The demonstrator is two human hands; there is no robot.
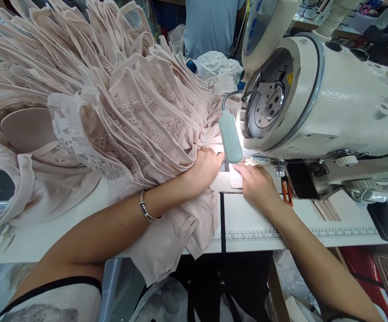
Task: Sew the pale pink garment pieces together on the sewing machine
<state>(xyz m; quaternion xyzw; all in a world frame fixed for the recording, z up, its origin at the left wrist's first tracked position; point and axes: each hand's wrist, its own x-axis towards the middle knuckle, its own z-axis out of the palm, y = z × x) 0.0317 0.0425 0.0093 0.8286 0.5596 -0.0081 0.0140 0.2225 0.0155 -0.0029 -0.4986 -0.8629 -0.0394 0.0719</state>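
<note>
A large heap of pale pink lace-trimmed bras (167, 103) spreads over the left of the sewing table, their straps fanned out at the back. My left hand (207, 170) is closed on the edge of a bra (194, 219) beside the needle area, its fingertips partly hidden. Just right of the needle area, my right hand (259, 185) has its fingers drawn together at a small pale piece (236, 180); what they grip is unclear. The white sewing machine (341, 98) stands over the right side. Its needle is hidden behind a small green lamp (230, 138).
Orange-handled scissors (286, 191) lie under the machine arm, near a bundle of thin pale strips (326, 210). A ruler strip (257, 235) runs along the table's front edge. A dark phone (386, 221) lies at right. Behind the machine, another person in a blue top (210, 27) is visible.
</note>
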